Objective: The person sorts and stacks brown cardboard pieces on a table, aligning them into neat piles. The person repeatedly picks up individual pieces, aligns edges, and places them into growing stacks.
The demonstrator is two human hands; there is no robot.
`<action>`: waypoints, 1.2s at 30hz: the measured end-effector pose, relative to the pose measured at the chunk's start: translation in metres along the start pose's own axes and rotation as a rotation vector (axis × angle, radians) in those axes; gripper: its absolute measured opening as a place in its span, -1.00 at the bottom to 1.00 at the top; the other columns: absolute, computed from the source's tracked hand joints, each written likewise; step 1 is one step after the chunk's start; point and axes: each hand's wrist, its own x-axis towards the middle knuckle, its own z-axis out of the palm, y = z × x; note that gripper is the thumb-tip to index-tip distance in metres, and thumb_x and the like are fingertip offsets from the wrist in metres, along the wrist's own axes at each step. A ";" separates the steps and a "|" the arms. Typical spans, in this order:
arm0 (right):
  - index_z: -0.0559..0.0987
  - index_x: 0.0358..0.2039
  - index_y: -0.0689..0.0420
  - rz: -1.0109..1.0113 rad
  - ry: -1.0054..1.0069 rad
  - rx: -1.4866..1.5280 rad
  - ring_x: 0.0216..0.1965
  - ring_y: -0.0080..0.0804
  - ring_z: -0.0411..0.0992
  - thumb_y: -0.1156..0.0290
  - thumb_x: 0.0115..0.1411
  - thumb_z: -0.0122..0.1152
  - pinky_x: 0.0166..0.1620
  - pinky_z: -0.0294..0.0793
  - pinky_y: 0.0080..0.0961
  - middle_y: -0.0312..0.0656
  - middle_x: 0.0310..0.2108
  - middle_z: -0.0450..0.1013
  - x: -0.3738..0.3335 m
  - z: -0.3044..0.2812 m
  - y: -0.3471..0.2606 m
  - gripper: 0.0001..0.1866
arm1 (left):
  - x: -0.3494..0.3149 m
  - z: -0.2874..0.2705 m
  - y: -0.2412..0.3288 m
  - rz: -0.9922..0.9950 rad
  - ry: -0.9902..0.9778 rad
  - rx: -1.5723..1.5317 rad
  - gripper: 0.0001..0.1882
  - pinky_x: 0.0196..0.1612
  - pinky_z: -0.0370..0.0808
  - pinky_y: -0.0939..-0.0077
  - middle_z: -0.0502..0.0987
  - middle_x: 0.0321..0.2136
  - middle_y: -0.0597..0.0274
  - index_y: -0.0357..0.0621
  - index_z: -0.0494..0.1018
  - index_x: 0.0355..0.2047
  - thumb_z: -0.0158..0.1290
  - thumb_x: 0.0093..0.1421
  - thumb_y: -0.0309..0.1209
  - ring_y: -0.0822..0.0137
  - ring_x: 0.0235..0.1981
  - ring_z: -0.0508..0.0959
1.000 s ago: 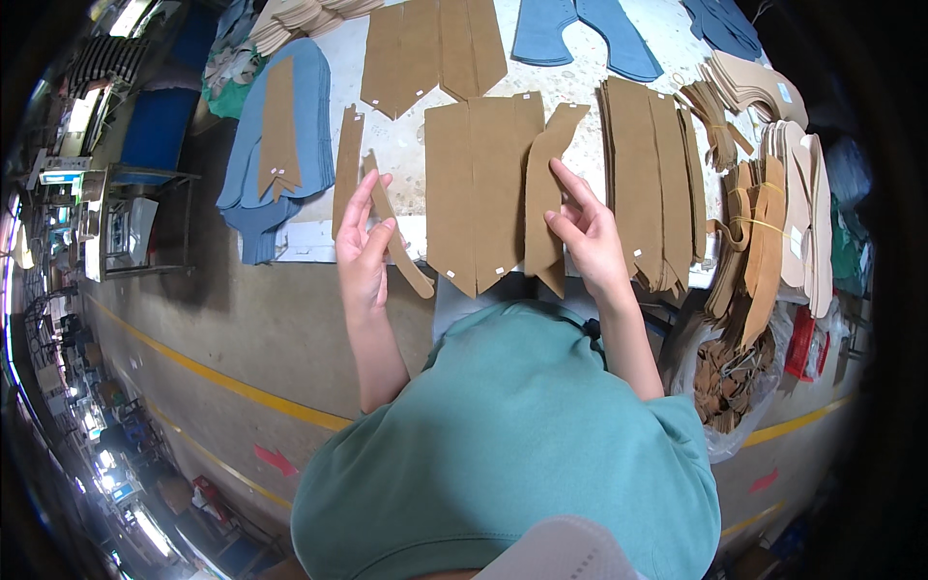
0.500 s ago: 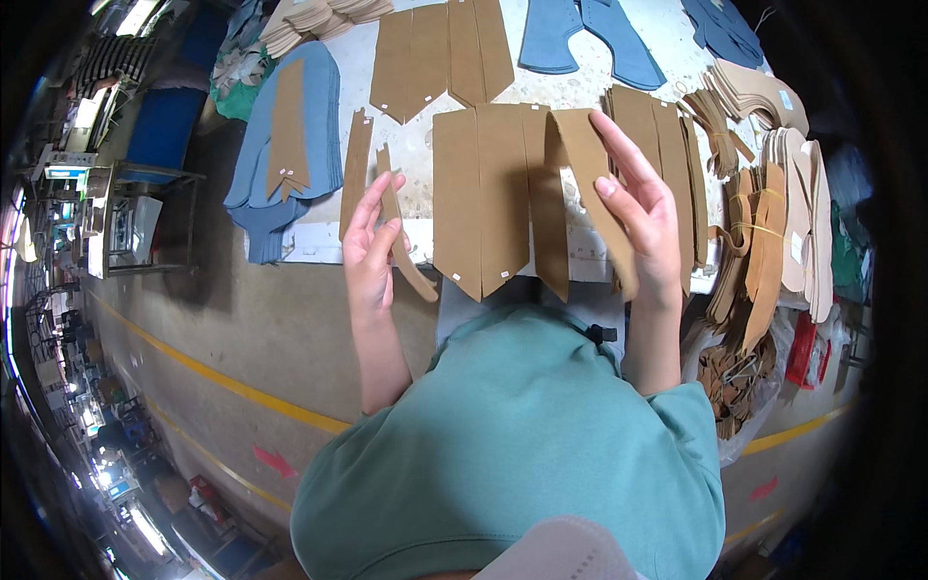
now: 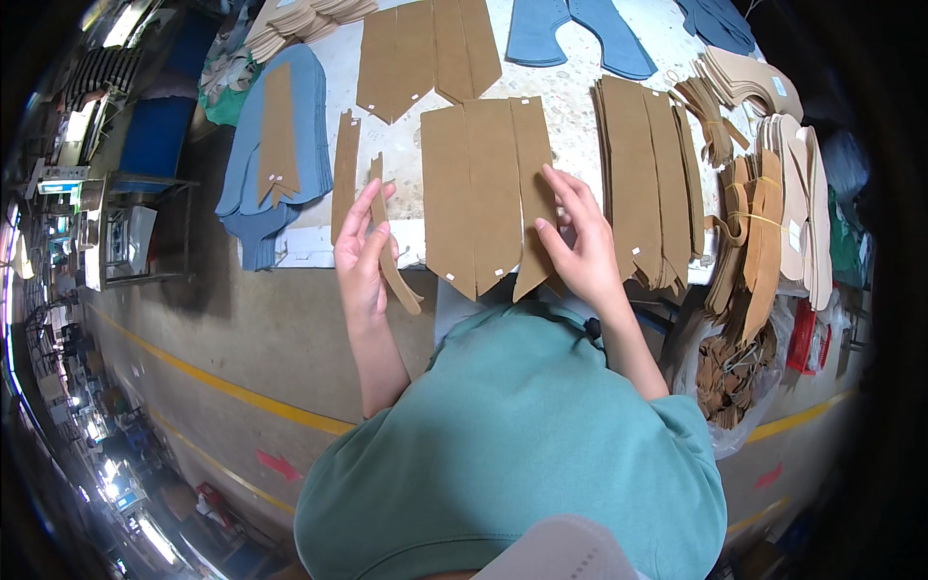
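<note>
My left hand (image 3: 362,253) is closed around narrow brown strips (image 3: 394,274), pinched between thumb and fingers so that they stand on edge with their lower ends hanging out. My right hand (image 3: 588,249) is open, its thumb and fingers apart, at the right edge of a long brown strip (image 3: 533,184) with a slanted lower end. The fingertips seem to touch that edge. Left of this strip lie wide brown pieces (image 3: 472,193) with pointed lower ends and small white tags. Another narrow brown strip (image 3: 344,174) rests on the table just beyond my left hand.
Stacks of brown pieces (image 3: 633,164) stand right of my right hand, with more brown pieces (image 3: 396,58) farther back. Blue pieces (image 3: 309,126) lie at the left, others (image 3: 619,48) at the back. Tied brown strips (image 3: 766,222) overhang the right edge above a bag of scraps (image 3: 735,377).
My right hand has moved left and let down the strip it held raised, which now lies beside the wide pieces. My left hand keeps its strips.
</note>
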 end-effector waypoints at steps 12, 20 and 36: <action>0.33 0.30 0.06 0.176 -0.060 0.133 -0.34 -0.64 0.36 0.61 0.22 0.13 -0.16 0.44 -0.68 -0.25 -0.08 0.39 0.013 0.006 0.004 -0.40 | -0.001 0.005 -0.010 0.004 0.043 0.154 -0.46 -0.37 0.42 0.76 0.45 0.12 0.10 -0.28 0.26 0.26 -0.04 0.24 -0.65 0.64 -0.52 0.37; 0.29 0.29 0.29 0.428 0.107 0.943 0.08 -0.52 0.37 0.54 0.26 0.15 0.13 0.35 -0.59 -0.16 0.17 0.35 0.018 0.004 -0.002 -0.42 | 0.004 0.003 -0.015 0.136 0.016 0.645 -0.51 -0.55 0.27 0.76 0.51 -0.13 0.27 -0.17 0.44 0.12 0.07 0.15 -0.67 0.72 -0.57 0.32; 0.38 0.23 0.12 0.080 -0.176 0.205 -0.30 -0.40 0.53 0.54 0.23 0.16 -0.17 0.54 -0.47 -0.09 -0.22 0.52 0.005 0.016 -0.027 -0.47 | 0.012 0.012 -0.002 -0.068 -0.060 0.817 -0.78 -0.63 0.07 0.68 0.35 -0.72 0.52 -0.18 0.51 -0.40 0.30 0.12 -0.33 0.68 -0.71 0.18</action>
